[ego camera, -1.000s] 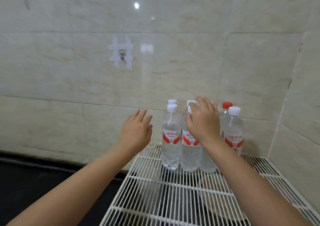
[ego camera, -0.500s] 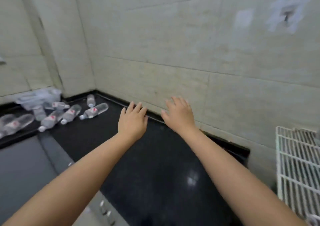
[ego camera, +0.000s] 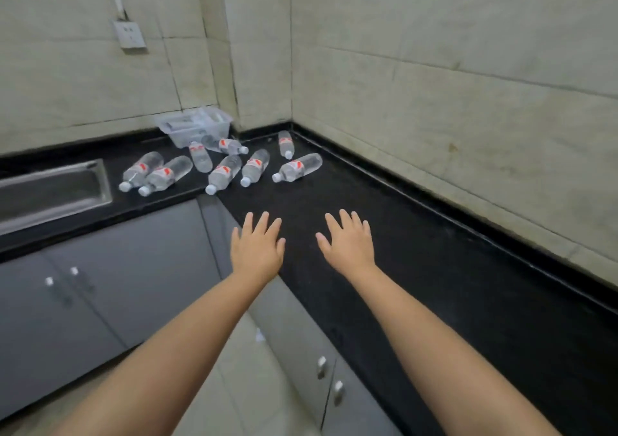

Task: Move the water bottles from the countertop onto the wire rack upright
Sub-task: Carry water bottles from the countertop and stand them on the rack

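Several clear water bottles with red labels and white caps lie on their sides on the black countertop [ego camera: 418, 268] in the far corner; the nearest one [ego camera: 297, 167] points its cap toward me. My left hand [ego camera: 256, 247] and my right hand [ego camera: 348, 242] are stretched out over the counter, fingers spread and straight, holding nothing. Both hands are well short of the bottles. The wire rack is out of view.
A torn clear plastic wrapper [ego camera: 195, 128] sits against the wall behind the bottles. A steel sink [ego camera: 53, 191] is set in the counter at left. Grey cabinet doors [ego camera: 100, 285] run below. A wall socket [ego camera: 129, 35] hangs above.
My view swung left from the wire rack with its upright bottles to the counter corner. My right hand left the bottle on the rack; both hands now reach empty toward the lying bottles.
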### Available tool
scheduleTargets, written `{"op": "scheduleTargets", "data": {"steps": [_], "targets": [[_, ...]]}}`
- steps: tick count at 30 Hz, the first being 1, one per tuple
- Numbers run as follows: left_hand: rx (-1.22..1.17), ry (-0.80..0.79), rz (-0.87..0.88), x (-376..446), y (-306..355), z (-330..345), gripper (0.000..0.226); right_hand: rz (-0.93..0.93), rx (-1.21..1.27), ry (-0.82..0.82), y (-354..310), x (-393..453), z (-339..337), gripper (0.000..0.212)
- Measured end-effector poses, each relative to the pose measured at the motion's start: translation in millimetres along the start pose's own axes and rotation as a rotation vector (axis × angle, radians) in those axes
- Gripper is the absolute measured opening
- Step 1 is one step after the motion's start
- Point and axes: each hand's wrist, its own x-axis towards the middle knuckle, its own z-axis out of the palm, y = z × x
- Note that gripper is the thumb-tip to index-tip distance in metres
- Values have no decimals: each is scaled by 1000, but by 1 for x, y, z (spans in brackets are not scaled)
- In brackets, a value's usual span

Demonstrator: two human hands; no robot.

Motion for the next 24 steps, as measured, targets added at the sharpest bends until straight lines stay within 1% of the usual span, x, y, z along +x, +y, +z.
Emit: {"op": "scheduleTargets", "data": {"steps": [4, 8, 13, 19, 22, 24], "targets": [[-8, -47, -32, 33, -47, 16, 45, -35, -15, -46, -26, 46, 35, 53], [-15, -25, -41, 93, -90, 17, 45, -50, 25, -41, -49, 118, 64, 52], [18, -51, -74, 172, -145, 12, 45, 17, 108, -88, -84, 211, 100, 51], [77, -54, -84, 241, -216, 22, 45, -1, 111, -127, -114, 293, 137, 50], [71, -64, -55, 285, -247, 37, 45, 50, 107, -126, -117, 332, 157, 49], [66, -83, 7, 322, -263, 47, 45, 109, 104, -123, -116, 358, 169, 48]]}}
